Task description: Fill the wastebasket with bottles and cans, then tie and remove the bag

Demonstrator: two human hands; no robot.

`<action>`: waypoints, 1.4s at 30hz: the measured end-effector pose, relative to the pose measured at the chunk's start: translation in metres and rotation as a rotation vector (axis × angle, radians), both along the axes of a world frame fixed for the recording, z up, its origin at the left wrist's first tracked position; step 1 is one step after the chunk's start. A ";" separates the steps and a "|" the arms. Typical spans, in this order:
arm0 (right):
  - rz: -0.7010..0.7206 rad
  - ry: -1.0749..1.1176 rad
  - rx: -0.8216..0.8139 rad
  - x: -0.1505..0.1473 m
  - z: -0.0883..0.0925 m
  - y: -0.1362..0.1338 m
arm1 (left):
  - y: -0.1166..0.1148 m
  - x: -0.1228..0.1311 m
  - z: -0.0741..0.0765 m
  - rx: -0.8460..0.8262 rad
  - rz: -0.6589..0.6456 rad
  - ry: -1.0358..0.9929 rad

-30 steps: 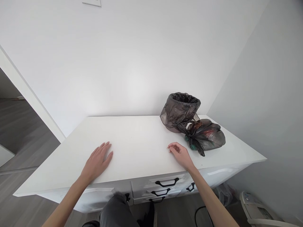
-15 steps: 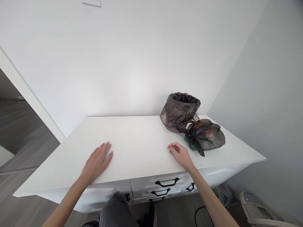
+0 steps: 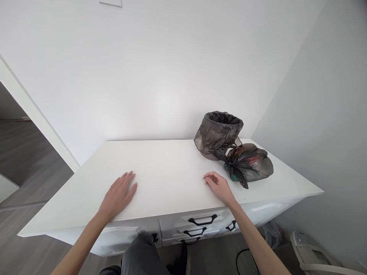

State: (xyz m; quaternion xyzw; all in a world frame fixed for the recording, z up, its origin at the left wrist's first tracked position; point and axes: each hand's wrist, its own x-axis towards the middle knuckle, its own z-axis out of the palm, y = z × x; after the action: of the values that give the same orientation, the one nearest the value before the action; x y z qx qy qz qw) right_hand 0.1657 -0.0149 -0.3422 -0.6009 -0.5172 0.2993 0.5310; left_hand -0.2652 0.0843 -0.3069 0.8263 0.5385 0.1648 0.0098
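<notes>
On the left part of the white cabinet top, my left hand lies flat, palm down, with its thumb apart from the fingers and nothing held. My right hand rests on its side on the same surface, fingers loosely curled towards the thumb; I see nothing in them. Just beyond its knuckles is a knotted, filled black plastic bag, see-through enough to show red and green inside. Behind that bag stands a bin lined with a black bag, its mouth open upward. Neither hand touches the bags.
Drawers with black handles face me under the top, close to my knee. A white wall rises behind, and a grey wall bounds the right. On the floor at lower right are a pale appliance and a black cable.
</notes>
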 end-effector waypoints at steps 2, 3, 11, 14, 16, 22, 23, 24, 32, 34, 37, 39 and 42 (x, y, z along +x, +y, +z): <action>-0.002 -0.004 0.005 0.000 0.000 0.000 | 0.000 0.000 -0.001 0.015 -0.007 -0.007; -0.003 -0.007 0.008 0.000 0.001 -0.001 | 0.001 0.000 -0.001 0.019 -0.009 -0.009; -0.002 -0.014 0.025 -0.002 0.004 -0.003 | 0.001 0.000 0.000 0.015 -0.006 -0.011; 0.003 -0.006 0.016 -0.001 0.004 -0.003 | 0.000 0.000 0.000 0.008 -0.004 -0.010; 0.004 0.003 0.015 -0.001 0.004 -0.003 | 0.000 0.001 0.000 0.003 -0.003 -0.009; -0.004 0.007 0.001 -0.004 0.007 -0.005 | 0.000 0.002 0.001 -0.005 -0.003 -0.009; -0.003 0.004 -0.004 -0.005 0.008 -0.005 | 0.000 0.002 0.001 -0.012 0.000 -0.007; 0.000 0.000 -0.004 -0.006 0.010 -0.005 | -0.001 0.002 0.002 -0.018 0.002 -0.005; -0.150 -0.615 0.176 0.041 0.056 -0.014 | -0.002 0.004 0.006 -0.023 0.002 -0.006; -0.238 -0.814 0.204 0.065 0.068 -0.016 | -0.001 0.004 0.004 -0.023 0.002 -0.011; -0.344 -1.104 0.167 0.096 0.074 -0.015 | 0.000 0.003 0.002 -0.027 -0.002 -0.014; -0.378 -1.267 0.128 0.110 0.070 -0.014 | 0.000 0.002 0.001 -0.021 -0.006 -0.018; -0.366 -1.415 0.085 0.117 0.061 -0.010 | 0.000 0.002 0.002 -0.012 -0.008 -0.023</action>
State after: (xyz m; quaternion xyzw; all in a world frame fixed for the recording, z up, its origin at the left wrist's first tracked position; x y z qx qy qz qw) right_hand 0.2828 -0.0251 -0.2812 -0.7063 -0.6387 -0.2744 0.1341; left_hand -0.2634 0.0839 -0.3053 0.8263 0.5362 0.1708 0.0216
